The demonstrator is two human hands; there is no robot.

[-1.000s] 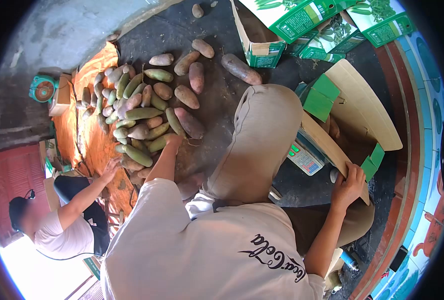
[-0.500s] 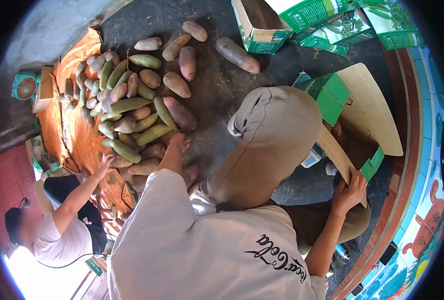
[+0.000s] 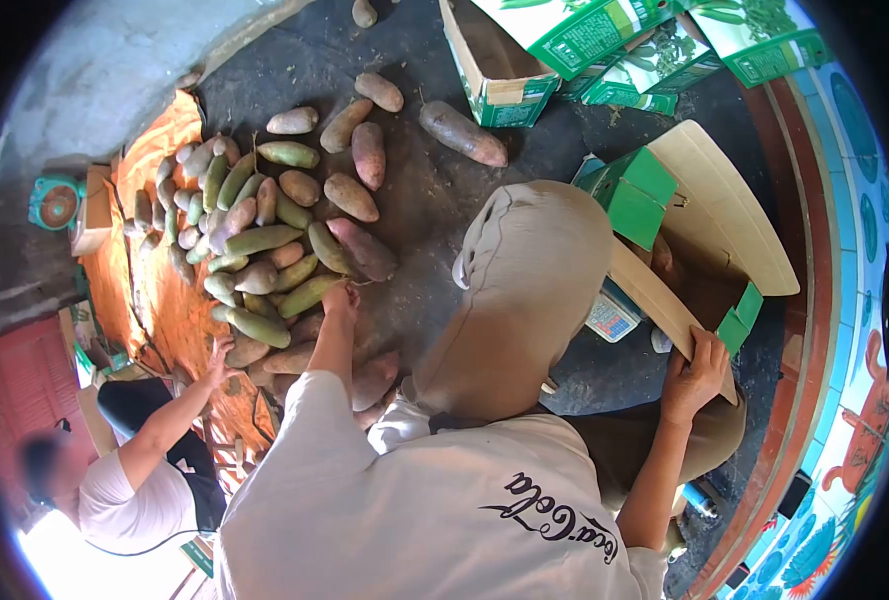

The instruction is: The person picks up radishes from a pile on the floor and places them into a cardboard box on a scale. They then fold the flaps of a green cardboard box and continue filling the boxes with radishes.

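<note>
My left hand reaches into the pile at the right end of a long green tuber, its fingers apart and partly hidden. A reddish tuber lies just above it. On the right, my right hand grips the near edge of an open cardboard box, thumb and fingers around the board. Inside the box, a brownish tuber shows in part. Green and brown-pink tubers lie heaped on an orange sheet and the dark floor.
A co-worker at the lower left holds a hand near the pile's lower edge. Green-white boxes stand at the top right. A scale sits between my knee and the box. Tiled wall at right, teal fan at left.
My left hand has moved slightly left and down, closer to the green tuber's end. The co-worker's hand is a little lower and further right. My right hand stays on the box edge.
</note>
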